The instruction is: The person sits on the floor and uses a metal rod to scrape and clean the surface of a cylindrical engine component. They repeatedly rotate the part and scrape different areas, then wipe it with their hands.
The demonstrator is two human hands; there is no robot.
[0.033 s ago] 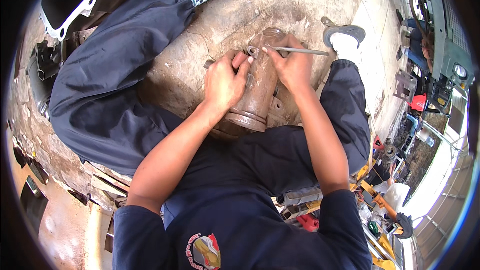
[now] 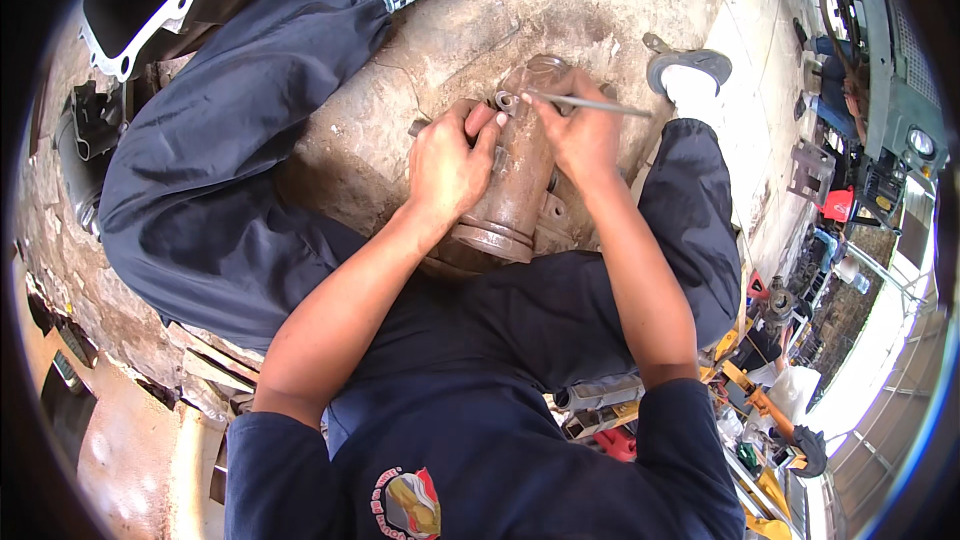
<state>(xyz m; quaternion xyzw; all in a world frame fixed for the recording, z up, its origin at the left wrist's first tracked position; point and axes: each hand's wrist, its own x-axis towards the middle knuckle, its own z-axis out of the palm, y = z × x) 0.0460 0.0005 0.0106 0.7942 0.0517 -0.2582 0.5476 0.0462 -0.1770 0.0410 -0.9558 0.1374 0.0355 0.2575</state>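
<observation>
A rust-brown metal cylinder (image 2: 512,180) with a grooved collar at its near end lies on the floor between my legs. Across its left side, my left hand (image 2: 450,158) is closed around a short reddish-brown piece (image 2: 480,120); a dark stub (image 2: 418,127) shows beyond the fingers. By the thumb tip sits a small round ring-like end (image 2: 504,100); whether it belongs to the held piece, I cannot tell. My right hand (image 2: 588,135) pinches a thin grey metal rod (image 2: 600,103), one tip close to the ring, the other end pointing right.
Stained concrete floor (image 2: 450,50) surrounds the cylinder, with my bent legs on both sides. A large metal part with a flanged edge (image 2: 160,20) stands at the far left. Tools, a red container (image 2: 615,443) and a green vehicle (image 2: 905,110) appear toward the right.
The rod's outer end has tipped slightly lower and nearer, and its inner tip has shifted slightly. My left hand and the cylinder look unmoved.
</observation>
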